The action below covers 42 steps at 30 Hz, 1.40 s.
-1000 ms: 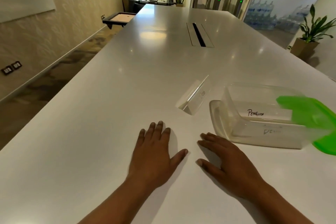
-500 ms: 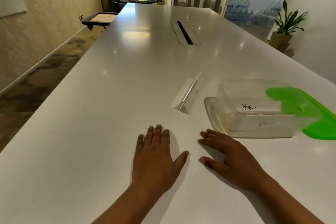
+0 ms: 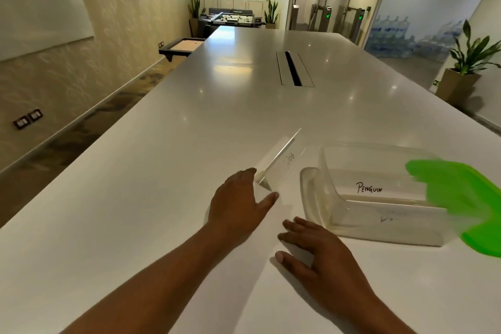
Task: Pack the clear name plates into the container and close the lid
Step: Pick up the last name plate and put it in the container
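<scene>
A clear tent-shaped name plate with faint writing lies on the white table. My left hand reaches over its near end, fingers on the left face and thumb at the right corner, pinching it. The clear container stands just right of it and holds a plate marked "Penguin" and another with blurred writing. The green lid covers the container's right end. My right hand rests flat on the table before the container's near left corner.
A cable slot is set into the table's middle, farther back. The table's left edge drops to a carpeted floor. A potted plant stands at the far right, beyond the table.
My left hand left its flat rest on the table and moved forward to the near end of the name plate. My right hand stayed put. The view has shifted.
</scene>
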Motion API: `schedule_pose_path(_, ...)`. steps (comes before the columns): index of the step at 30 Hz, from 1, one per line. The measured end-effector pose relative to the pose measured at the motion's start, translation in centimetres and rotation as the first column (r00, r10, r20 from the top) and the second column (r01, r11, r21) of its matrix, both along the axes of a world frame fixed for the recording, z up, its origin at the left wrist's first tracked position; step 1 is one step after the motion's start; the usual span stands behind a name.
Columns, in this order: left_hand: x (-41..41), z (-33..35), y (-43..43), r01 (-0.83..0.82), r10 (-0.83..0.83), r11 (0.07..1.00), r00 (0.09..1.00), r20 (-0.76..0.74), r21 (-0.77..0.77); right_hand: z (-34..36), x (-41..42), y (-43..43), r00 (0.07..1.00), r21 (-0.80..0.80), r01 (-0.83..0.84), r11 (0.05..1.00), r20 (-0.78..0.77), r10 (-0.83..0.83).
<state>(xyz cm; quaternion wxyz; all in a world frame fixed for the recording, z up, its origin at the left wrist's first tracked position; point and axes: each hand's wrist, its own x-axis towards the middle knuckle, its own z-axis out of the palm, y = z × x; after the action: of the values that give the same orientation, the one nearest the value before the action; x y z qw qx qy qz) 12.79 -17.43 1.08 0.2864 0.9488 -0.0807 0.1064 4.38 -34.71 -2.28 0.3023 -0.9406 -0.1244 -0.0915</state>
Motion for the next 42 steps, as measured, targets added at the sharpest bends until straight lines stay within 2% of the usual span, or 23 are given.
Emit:
schedule_pose_path(5, 3.3, -0.8, -1.5, -0.052, 0.047, 0.994, 0.998, -0.05, -0.099, 0.1, 0.3, -0.3, 1.0, 0.034, -0.031, 0.999, -0.001, 0.031)
schedule_pose_path(9, 5.0, -0.8, -2.6, -0.061, 0.057, 0.995, 0.997, -0.054, -0.073, 0.4, 0.2, -0.2, 0.999, 0.02, -0.037, 0.999, -0.015, 0.037)
schedule_pose_path(15, 5.7, -1.1, -3.9, -0.068, 0.069, 0.997, 0.997, 0.028, -0.023, 0.6, 0.1, -0.2, 0.999, -0.022, -0.032, 0.999, -0.015, 0.032)
schedule_pose_path(22, 6.3, -0.9, -3.2, -0.072, 0.076, 0.991, 0.997, 0.034, -0.113, 0.5, 0.2, -0.2, 0.999, -0.048, -0.028, 0.998, -0.029, 0.027)
schedule_pose_path(31, 5.1, 0.8, 0.7, -0.123, 0.135, 0.951, 0.991, 0.023, -0.284, -0.4, 0.4, -0.3, 0.999, 0.022, -0.005, 1.0, 0.043, 0.004)
schedule_pose_path(36, 2.4, 1.7, 5.8, -0.067, 0.066, 0.959, 0.998, -0.014, -0.275, -0.8, 0.6, -0.4, 0.998, 0.025, -0.012, 1.0, 0.065, 0.01)
schedule_pose_path(42, -3.6, 2.1, 10.7, -0.072, 0.018, 0.877, 0.993, -0.116, -0.475, -0.7, 0.4, -0.5, 0.997, -0.012, -0.023, 1.0, 0.071, 0.024)
